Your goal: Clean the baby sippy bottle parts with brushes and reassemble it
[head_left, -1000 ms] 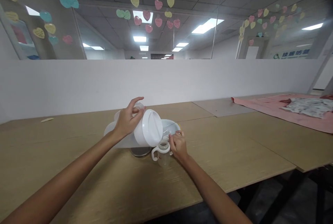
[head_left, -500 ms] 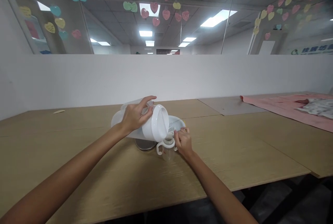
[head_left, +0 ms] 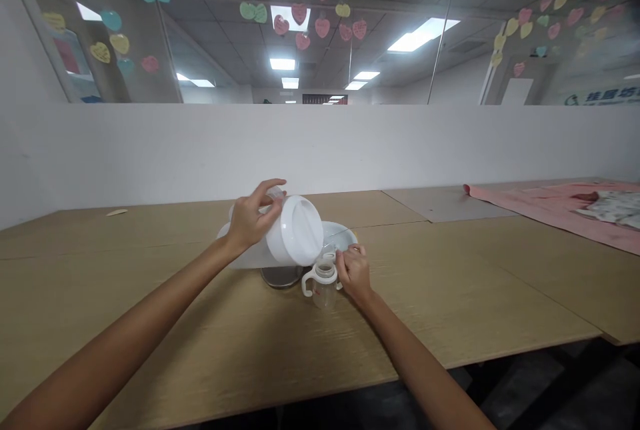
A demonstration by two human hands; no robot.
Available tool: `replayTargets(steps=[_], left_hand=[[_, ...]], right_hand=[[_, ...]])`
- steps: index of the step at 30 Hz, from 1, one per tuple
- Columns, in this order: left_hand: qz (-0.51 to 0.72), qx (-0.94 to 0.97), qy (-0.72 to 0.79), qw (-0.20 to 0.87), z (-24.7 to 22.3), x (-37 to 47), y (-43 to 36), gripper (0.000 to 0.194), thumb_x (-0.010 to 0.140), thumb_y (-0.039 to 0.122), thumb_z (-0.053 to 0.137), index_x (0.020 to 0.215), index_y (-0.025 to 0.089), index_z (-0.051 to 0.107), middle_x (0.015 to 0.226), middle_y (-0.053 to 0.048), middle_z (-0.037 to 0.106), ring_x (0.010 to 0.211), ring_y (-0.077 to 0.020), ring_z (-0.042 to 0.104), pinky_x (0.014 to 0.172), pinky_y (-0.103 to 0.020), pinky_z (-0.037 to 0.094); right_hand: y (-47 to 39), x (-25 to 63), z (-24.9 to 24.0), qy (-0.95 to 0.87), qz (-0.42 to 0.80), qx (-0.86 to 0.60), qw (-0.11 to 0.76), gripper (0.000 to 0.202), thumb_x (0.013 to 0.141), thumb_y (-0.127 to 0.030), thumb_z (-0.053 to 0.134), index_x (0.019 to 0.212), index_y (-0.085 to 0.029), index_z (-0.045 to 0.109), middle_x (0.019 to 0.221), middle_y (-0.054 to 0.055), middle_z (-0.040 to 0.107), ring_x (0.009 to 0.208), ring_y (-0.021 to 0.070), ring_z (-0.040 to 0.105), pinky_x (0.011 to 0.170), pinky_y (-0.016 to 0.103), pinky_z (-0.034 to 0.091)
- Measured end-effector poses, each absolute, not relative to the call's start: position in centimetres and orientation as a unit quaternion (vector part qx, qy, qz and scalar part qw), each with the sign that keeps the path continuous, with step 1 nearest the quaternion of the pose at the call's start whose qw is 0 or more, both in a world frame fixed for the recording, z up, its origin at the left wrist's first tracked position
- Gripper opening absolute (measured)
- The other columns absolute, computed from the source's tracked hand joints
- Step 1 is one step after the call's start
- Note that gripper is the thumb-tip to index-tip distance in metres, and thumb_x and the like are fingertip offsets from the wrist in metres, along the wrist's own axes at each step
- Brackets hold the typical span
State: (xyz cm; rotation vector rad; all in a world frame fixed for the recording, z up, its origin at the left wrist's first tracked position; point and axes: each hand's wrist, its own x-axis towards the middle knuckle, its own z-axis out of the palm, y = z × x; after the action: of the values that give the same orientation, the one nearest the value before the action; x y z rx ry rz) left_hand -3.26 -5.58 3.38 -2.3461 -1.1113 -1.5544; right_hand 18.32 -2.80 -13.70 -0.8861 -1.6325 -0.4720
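Note:
My left hand (head_left: 250,220) is closed around a translucent pitcher (head_left: 250,255) with a white lid (head_left: 303,230). The pitcher lies nearly on its side in the air, its lid end toward the right. Just below and right of the lid, a clear baby bottle (head_left: 324,293) with white side handles stands upright, its mouth uncovered. My right hand (head_left: 354,273) is closed beside the bottle's right handle; what its fingers grip is hidden. Behind them sits a pale bowl (head_left: 344,233) with something clear in it, partly covered by the lid and the hand.
A dark round metallic disc (head_left: 281,278) lies on the brown tabletop (head_left: 200,350) beneath the pitcher. Pink cloth (head_left: 540,207) with a patterned piece on top is spread at the right. A white wall (head_left: 320,150) with glass above borders the back. The table's front edge runs below my right forearm.
My left hand and the pitcher have shifted slightly left and up, drawing the lid a little away from the bottle's mouth. My right hand and the bottle stay about where they were.

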Motion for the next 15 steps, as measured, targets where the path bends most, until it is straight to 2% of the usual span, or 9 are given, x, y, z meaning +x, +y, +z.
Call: replayTargets(steps=[2,4,7,11,15], left_hand=[[-0.574,-0.722,-0.386,0.004,3.4,-4.2,-4.8,0.031,0.082,0.030,0.052,0.112,0.020,0.056,0.067,0.002,0.068,0.080,-0.0171,0.068,0.068,-0.023,0.050],[-0.640,-0.656,-0.399,-0.038,3.2,-5.4,-3.6,0.033,0.080,0.030,0.054,0.110,0.019,0.057,0.062,0.003,0.063,0.068,-0.0152,0.065,0.059,-0.021,0.047],[-0.721,-0.552,-0.414,-0.062,3.0,-7.5,-1.5,0.032,0.075,0.027,0.056,0.106,0.018,0.059,0.058,0.005,0.055,0.050,-0.0092,0.051,0.046,-0.019,0.038],[-0.804,-0.410,-0.425,-0.077,2.4,-10.2,0.6,0.030,0.069,0.018,0.055,0.099,0.015,0.060,0.057,0.006,0.048,0.048,-0.0071,0.042,0.045,-0.018,0.033],[-0.822,-0.360,-0.437,-0.069,1.6,-12.2,1.5,0.032,0.069,0.014,0.051,0.100,0.013,0.056,0.055,0.007,0.043,0.048,-0.0069,0.040,0.045,-0.018,0.031]], right_hand=[[-2.8,18.3,-13.8,-0.699,-0.197,-0.380,0.573,0.042,0.090,-0.016,0.038,0.048,-0.019,0.038,0.045,-0.005,0.039,0.048,0.0096,0.034,0.075,0.029,0.036],[-2.7,18.3,-13.8,-0.700,-0.195,-0.381,0.572,0.042,0.090,-0.017,0.038,0.047,-0.019,0.038,0.045,-0.004,0.039,0.049,0.0097,0.035,0.075,0.029,0.036],[-2.7,18.3,-13.9,-0.702,-0.194,-0.381,0.570,0.043,0.090,-0.017,0.038,0.047,-0.019,0.039,0.045,-0.004,0.040,0.050,0.0099,0.037,0.075,0.029,0.035],[-2.9,18.3,-13.8,-0.705,-0.192,-0.382,0.565,0.044,0.091,-0.017,0.037,0.047,-0.018,0.038,0.044,-0.004,0.040,0.048,0.0093,0.035,0.073,0.029,0.035],[-3.0,18.3,-13.7,-0.706,-0.188,-0.385,0.564,0.044,0.091,-0.017,0.036,0.047,-0.019,0.038,0.044,-0.004,0.040,0.048,0.0092,0.034,0.073,0.029,0.034]])
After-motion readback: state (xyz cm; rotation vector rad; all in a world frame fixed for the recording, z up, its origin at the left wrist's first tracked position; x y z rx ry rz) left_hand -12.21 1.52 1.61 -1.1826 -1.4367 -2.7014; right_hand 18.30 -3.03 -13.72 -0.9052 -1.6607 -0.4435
